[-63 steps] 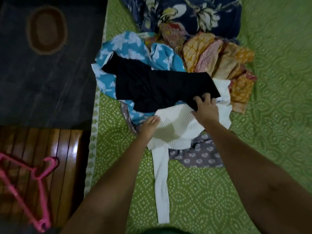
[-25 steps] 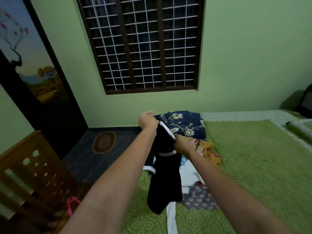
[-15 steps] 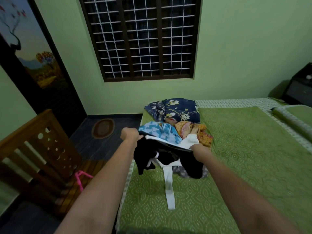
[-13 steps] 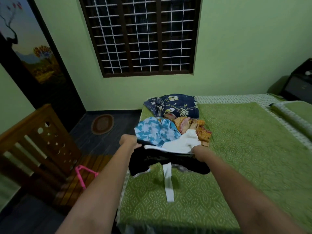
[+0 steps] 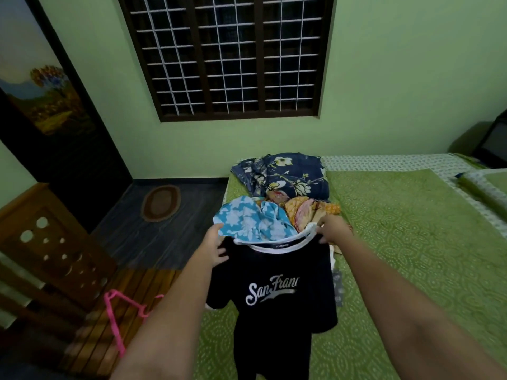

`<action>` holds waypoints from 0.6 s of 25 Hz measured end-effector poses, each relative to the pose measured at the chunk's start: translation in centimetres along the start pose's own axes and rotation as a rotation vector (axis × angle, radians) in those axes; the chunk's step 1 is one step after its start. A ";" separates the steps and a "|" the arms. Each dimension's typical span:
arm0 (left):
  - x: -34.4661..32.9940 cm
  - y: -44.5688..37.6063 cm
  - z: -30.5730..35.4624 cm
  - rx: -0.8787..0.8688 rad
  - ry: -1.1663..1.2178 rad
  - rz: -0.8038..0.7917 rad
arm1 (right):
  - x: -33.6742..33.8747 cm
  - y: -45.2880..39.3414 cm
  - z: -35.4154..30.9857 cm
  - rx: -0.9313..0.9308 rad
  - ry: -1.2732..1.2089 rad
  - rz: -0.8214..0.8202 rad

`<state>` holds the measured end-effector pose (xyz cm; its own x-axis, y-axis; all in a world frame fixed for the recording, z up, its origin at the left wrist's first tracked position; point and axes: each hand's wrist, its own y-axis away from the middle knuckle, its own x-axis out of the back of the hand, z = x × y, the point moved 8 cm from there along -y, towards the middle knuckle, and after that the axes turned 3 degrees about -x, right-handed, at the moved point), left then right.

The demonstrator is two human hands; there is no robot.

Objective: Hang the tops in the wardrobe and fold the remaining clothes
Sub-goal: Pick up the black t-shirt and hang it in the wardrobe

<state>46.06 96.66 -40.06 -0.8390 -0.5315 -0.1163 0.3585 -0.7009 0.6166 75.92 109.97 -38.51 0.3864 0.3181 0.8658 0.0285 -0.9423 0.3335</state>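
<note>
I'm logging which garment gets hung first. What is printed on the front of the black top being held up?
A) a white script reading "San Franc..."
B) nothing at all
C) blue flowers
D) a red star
A: white script lettering shows across the chest of the black T-shirt, held at its shoulders by the left hand and right hand.

Dim indoor light, soft focus, wide-angle edge distortion.

Two hands (image 5: 216, 246), one black top (image 5: 274, 294) (one pink hanger (image 5: 120, 316))

We cannot see the black T-shirt (image 5: 274, 311) hem, cut off below; its lettering is folded from sight past "San Franc".
</note>
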 end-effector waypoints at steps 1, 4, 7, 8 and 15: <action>-1.8 -1.7 0.2 -0.019 0.078 -0.072 | 0.2 -1.7 -0.2 -0.016 -0.093 0.042; -4.8 -3.6 -0.3 -0.021 0.189 -0.088 | -1.3 -5.1 -0.7 -0.016 -0.100 -0.010; -3.5 -5.9 -1.7 -0.028 0.226 0.017 | -4.8 -7.3 -0.1 -0.058 0.005 -0.114; -2.5 -6.4 -2.0 -0.012 0.217 0.020 | -6.4 -7.7 -0.2 -0.064 0.067 -0.158; 18.8 -9.6 -8.0 0.079 -0.037 0.338 | -22.2 -5.5 -16.7 0.253 0.324 -0.472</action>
<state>30.10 89.59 -54.36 -0.6931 -0.7087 0.1317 0.5870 -0.4488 0.6738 51.76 109.84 -53.36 -0.0187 0.6841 0.7291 0.3604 -0.6756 0.6432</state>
